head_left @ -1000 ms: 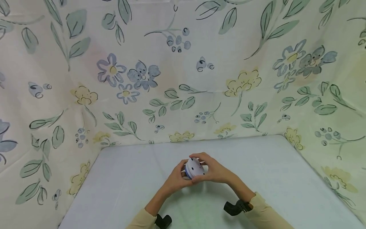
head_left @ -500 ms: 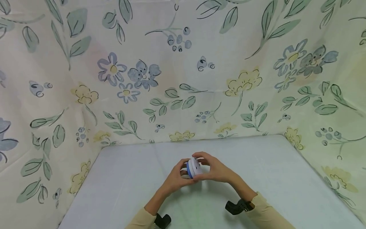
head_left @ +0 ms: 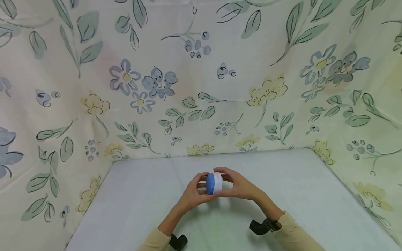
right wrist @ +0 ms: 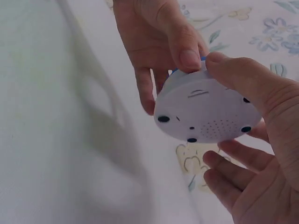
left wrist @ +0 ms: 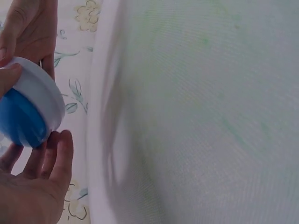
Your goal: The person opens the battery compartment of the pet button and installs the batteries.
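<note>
A round buzzer button, white with a blue dome, is held on edge in the air between both hands. In the head view its blue side faces left. My left hand grips it from the left, thumb on the rim. From the other side my right hand grips it between thumb and fingers. The right wrist view shows the white underside, with small black feet, speaker holes and a slotted cover. In the left wrist view the blue dome shows over the left fingers.
A white-covered table lies beneath the hands, with a faint green tint near its front. Behind and at the sides hangs a floral cloth. Black wrist cameras sit on the left wrist and right wrist.
The buzzer button has turned in the hands: its white spotted underside showed first, then its edge, and now the blue dome shows at left. Both hands stay in nearly the same place.
</note>
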{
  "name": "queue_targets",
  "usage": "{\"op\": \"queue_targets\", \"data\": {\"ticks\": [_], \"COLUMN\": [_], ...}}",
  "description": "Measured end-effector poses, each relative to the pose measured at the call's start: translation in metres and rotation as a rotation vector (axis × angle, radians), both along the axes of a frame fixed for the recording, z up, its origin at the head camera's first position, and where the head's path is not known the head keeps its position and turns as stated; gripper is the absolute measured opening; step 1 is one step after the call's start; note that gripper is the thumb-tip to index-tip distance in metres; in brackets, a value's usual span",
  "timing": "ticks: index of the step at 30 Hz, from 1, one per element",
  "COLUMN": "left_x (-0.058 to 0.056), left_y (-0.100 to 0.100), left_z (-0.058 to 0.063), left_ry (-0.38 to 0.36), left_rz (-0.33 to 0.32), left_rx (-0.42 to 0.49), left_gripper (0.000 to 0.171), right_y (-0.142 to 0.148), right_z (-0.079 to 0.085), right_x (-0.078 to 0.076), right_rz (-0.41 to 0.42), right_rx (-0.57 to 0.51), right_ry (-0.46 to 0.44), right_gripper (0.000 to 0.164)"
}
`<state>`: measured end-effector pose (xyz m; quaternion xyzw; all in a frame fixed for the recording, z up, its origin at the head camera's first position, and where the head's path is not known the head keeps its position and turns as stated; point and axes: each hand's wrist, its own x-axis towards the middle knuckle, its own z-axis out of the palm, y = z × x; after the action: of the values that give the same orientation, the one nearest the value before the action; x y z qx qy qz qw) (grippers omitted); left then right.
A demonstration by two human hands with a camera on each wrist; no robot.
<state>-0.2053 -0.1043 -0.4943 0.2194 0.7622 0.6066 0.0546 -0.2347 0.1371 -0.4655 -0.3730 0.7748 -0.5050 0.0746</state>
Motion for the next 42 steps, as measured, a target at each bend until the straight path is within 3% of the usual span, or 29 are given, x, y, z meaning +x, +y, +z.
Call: {"op": "queue_targets", "data": {"ticks": [8, 15, 25, 29, 35, 42], "left_x": [-0.002, -0.005, -0.006, -0.006, -0.006, -0.010], "left_y": [-0.001, 0.000, -0.002, -0.003, -0.001, 0.002], "left_z": [-0.001, -0.002, -0.005, -0.008, -0.007, -0.007], "left_ry": [0.064, 0.148, 0.104, 0.090, 0.090, 0.076], "left_rz": [0.057, 0.032, 0.002, -0.017, 0.007, 0.010], "left_rx": [-0.029, -0.049, -0.029, -0.051, -0.083, -0.114], "left_gripper": [0.078, 0.071, 0.061, 0.066, 0.070, 0.070], "right_y": [0.007, 0.011, 0.009, 0.010, 0.010, 0.015], "right_z": [-0.011, -0.019, -0.029, -0.036, -0.039, -0.039], "right_x": [-0.002, -0.002, -0.001, -0.002, -0.002, -0.003], "right_rz": [-0.008, -0.025, -0.090, -0.092, -0.094, -0.115], "right_rx": [0.009, -0.001, 0.055, 0.030, -0.024, 0.032], "right_ry": [-0.031, -0.078, -0.093, -0.085, -0.071, -0.040], "right_gripper": [0.075, 0.074, 0.074, 0.074, 0.073, 0.073]}}
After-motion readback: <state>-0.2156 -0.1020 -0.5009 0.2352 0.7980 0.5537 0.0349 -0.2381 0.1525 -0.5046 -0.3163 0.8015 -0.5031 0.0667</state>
